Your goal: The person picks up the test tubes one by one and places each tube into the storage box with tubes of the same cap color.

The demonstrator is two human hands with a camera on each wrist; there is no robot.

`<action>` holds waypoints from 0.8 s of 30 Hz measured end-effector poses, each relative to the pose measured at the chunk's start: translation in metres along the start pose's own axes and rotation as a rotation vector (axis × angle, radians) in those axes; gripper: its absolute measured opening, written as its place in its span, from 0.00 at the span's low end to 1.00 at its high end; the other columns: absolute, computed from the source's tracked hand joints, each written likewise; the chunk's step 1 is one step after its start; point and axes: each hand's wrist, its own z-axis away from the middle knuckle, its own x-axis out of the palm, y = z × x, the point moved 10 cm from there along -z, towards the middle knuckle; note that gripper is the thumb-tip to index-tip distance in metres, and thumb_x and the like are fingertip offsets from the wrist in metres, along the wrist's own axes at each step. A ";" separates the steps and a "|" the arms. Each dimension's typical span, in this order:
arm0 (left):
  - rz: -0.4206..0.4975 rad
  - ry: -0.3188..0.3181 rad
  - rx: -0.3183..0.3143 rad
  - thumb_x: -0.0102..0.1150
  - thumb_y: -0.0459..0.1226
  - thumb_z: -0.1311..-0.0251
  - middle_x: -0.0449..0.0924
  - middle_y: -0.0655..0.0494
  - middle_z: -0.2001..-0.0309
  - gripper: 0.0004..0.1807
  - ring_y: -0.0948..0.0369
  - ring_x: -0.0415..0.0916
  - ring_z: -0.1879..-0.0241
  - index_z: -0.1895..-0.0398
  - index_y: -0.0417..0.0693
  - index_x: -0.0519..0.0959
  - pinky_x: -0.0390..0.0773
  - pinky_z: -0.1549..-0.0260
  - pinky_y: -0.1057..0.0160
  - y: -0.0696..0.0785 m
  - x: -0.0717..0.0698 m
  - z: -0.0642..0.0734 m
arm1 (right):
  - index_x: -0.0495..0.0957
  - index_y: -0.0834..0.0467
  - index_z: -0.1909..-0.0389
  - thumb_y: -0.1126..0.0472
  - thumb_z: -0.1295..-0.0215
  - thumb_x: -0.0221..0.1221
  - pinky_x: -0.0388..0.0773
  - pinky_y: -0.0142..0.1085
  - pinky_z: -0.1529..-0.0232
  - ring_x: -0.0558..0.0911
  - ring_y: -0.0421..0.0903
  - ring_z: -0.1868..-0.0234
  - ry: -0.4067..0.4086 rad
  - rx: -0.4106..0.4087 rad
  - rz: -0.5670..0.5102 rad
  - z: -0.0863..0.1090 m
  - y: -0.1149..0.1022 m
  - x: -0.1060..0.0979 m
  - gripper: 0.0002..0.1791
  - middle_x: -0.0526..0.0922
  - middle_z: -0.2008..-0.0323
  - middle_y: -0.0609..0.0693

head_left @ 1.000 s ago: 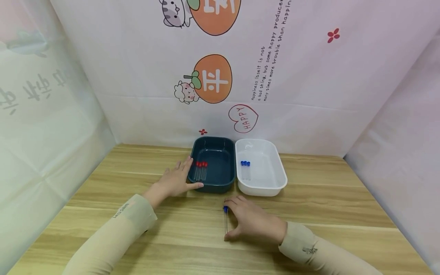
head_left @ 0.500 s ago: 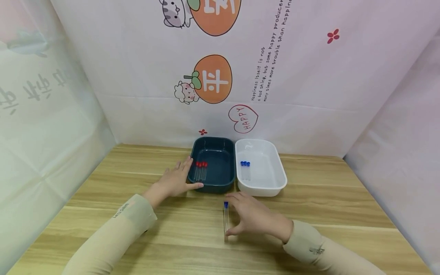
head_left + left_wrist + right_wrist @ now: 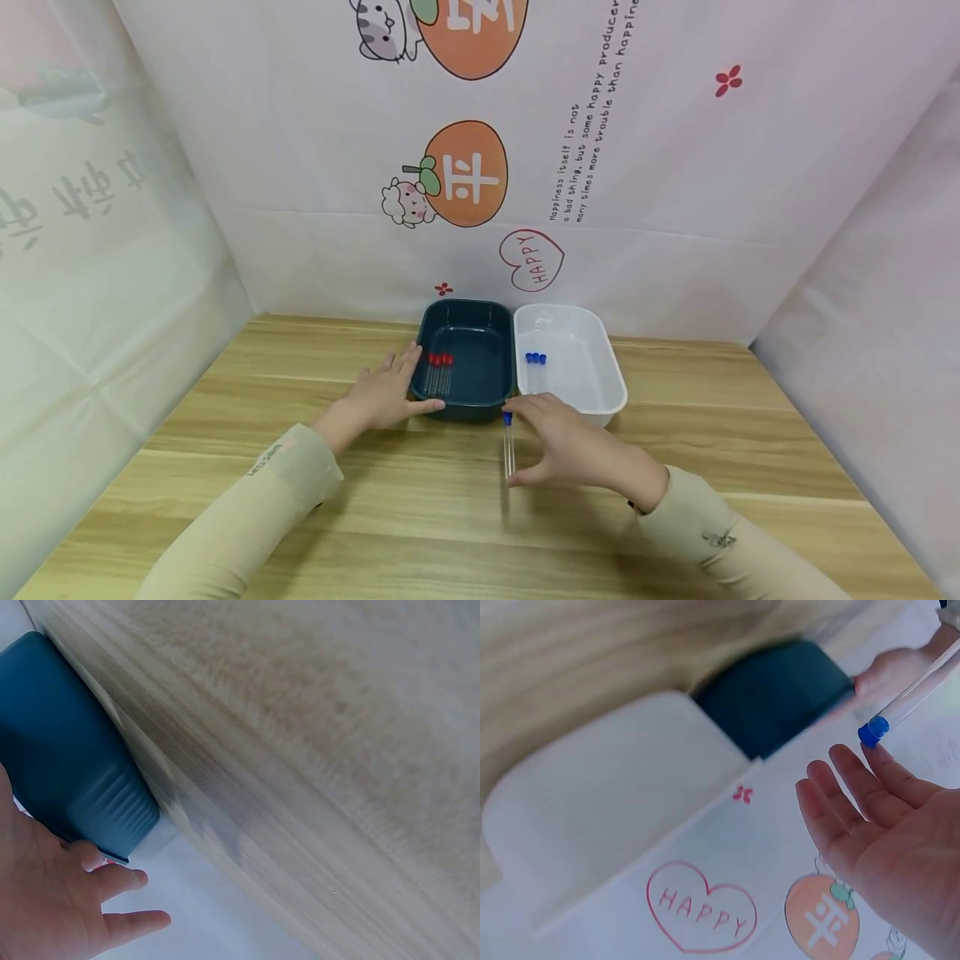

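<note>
My right hand [image 3: 577, 442] pinches a clear test tube [image 3: 509, 450] with a blue cap between thumb and forefinger, one at each end. The tube hangs above the table, just in front of the gap between the two trays. In the right wrist view the forefinger touches the blue cap [image 3: 873, 732], the other fingers spread. My left hand [image 3: 378, 393] lies with fingers extended along the left side of the dark teal tray [image 3: 483, 367], thumb at its front rim. Several red-capped tubes [image 3: 440, 375] lie in that tray. Blue-capped tubes [image 3: 536, 358] lie in the white tray [image 3: 588, 358], partly covered by my right hand.
Both trays stand side by side on the wooden table [image 3: 360, 508], close to the printed backdrop [image 3: 645, 267]. Cloth walls [image 3: 112, 250] rise at the left and right of the table.
My right hand has lifted the blue-capped tube off the table and moved it forward and slightly right toward the trays. The left hand stays at the dark tray.
</note>
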 end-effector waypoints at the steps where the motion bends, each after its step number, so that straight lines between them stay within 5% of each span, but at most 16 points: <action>1: 0.000 0.000 0.000 0.49 0.75 0.39 0.36 0.47 0.17 0.63 0.40 0.41 0.21 0.16 0.45 0.40 0.46 0.33 0.25 0.000 0.000 0.000 | 0.71 0.68 0.33 0.44 0.50 0.79 0.71 0.53 0.34 0.74 0.59 0.35 0.009 -0.003 0.006 0.000 0.001 -0.003 0.49 0.77 0.36 0.60; 24: 0.001 -0.002 -0.009 0.50 0.75 0.39 0.36 0.48 0.17 0.63 0.40 0.40 0.21 0.16 0.45 0.40 0.45 0.32 0.25 0.000 0.000 0.000 | 0.71 0.68 0.33 0.51 0.52 0.81 0.68 0.57 0.33 0.73 0.63 0.34 0.095 0.011 0.004 -0.006 0.042 -0.044 0.49 0.76 0.36 0.64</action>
